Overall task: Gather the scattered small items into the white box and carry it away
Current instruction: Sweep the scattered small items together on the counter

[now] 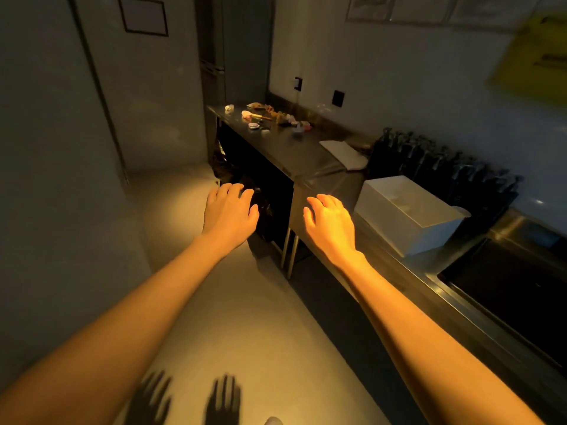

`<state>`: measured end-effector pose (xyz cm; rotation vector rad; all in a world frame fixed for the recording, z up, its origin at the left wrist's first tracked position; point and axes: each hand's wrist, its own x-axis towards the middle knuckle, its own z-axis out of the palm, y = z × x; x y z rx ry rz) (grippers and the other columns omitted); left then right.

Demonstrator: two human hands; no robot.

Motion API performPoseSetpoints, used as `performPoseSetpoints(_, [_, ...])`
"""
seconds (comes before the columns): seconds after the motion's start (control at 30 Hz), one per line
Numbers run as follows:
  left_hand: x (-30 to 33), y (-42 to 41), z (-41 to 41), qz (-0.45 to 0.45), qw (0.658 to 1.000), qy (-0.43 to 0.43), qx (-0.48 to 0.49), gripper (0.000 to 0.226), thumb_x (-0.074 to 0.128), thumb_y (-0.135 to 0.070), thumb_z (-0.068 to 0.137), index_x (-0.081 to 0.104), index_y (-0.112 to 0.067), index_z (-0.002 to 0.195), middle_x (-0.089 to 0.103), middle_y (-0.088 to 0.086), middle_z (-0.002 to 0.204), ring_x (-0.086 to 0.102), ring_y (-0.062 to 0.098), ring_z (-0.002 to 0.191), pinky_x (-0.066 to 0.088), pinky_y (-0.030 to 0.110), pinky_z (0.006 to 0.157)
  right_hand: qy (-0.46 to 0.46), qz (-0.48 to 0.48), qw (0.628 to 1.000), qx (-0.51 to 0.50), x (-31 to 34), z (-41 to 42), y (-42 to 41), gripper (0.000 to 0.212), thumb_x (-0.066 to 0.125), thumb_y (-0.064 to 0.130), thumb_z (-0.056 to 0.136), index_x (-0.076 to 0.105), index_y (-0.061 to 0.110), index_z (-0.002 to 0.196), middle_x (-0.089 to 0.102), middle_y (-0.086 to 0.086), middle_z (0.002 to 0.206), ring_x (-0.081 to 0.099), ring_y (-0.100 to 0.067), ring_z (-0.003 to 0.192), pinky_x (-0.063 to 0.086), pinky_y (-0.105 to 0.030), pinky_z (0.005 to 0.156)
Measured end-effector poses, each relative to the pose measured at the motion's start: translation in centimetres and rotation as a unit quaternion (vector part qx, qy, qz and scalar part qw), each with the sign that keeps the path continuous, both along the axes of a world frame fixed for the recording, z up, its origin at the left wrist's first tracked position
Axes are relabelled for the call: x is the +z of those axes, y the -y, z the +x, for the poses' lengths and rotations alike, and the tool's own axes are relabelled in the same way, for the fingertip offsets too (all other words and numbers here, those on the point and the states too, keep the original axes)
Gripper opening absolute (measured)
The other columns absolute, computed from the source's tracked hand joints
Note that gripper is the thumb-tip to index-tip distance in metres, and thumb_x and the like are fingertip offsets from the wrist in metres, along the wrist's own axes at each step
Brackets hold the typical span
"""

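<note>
The counter point(294, 148) is showing smooth, glossy metal, catching reflections. The white box point(408, 210) is looking smooth, matt plastic. The floor point(245, 302) is appearing smooth, dull.

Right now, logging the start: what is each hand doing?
Left hand: open, holding nothing.
Right hand: open, holding nothing.

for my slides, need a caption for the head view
Both empty hands, left and right, reach toward the white box; scattered small items lie farther along the steel counter.
</note>
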<state>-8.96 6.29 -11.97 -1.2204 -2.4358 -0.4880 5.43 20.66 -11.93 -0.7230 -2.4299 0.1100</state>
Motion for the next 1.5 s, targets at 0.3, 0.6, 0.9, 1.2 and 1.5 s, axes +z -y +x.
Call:
performPoseSetpoints(0.3, [-4.0,-7.3,-5.6,-0.036,0.998,0.047,0.038,0.036,0.045,-0.025,0.092,0.059,-0.008,0.121,0.058,0.014,0.124,0.049,0.032,0.116,0.036,0.044,0.097,0.041,-0.075,0.996,0.029,-4.7,-7.2,-8.2,0.037,0.044,0.024,0.098,0.055,0.007,0.129,0.056,-0.012,0.130,0.046,-0.029,0.125,0.038,-0.041,0.102])
performPoseSetpoints(0.6, [-8.1,-11.8,-10.7,-0.079,0.990,0.094,0.072,0.041,0.041,-0.030,0.094,0.054,-0.012,0.128,0.052,0.012,0.134,0.042,0.031,0.124,0.029,0.045,0.104,0.107,-0.071,0.988,0.081,-7.6,-13.2,-13.0,0.039,0.042,0.028,0.099,0.054,0.007,0.130,0.057,-0.013,0.128,0.048,-0.029,0.123,0.041,-0.042,0.102])
performPoseSetpoints(0.9, [-10.3,-14.6,-18.7,-0.093,0.985,0.118,0.082,0.043,0.041,-0.034,0.095,0.050,-0.016,0.133,0.049,0.008,0.138,0.038,0.028,0.129,0.026,0.042,0.106,0.121,-0.098,0.984,0.081,-9.3,-22.0,-15.3,0.041,0.041,0.030,0.099,0.051,0.010,0.133,0.050,-0.012,0.138,0.038,-0.029,0.133,0.033,-0.041,0.108])
performPoseSetpoints(1.2, [-10.3,-15.5,-32.2,-0.071,0.988,0.116,0.072,0.045,0.042,-0.037,0.096,0.047,-0.017,0.136,0.042,0.008,0.145,0.035,0.027,0.134,0.025,0.042,0.111,0.121,-0.120,0.984,0.054,-9.2,-35.3,-15.5,0.040,0.040,0.030,0.099,0.051,0.012,0.133,0.046,-0.010,0.141,0.035,-0.029,0.134,0.029,-0.041,0.110])
performPoseSetpoints(1.5, [-11.2,-15.2,-41.9,-0.076,0.987,0.121,0.068,0.043,0.045,-0.035,0.095,0.051,-0.014,0.133,0.045,0.010,0.142,0.039,0.029,0.131,0.027,0.044,0.109,0.132,-0.130,0.982,0.043,-10.2,-44.2,-15.2,0.041,0.040,0.029,0.099,0.050,0.010,0.134,0.047,-0.013,0.140,0.037,-0.030,0.133,0.028,-0.040,0.110])
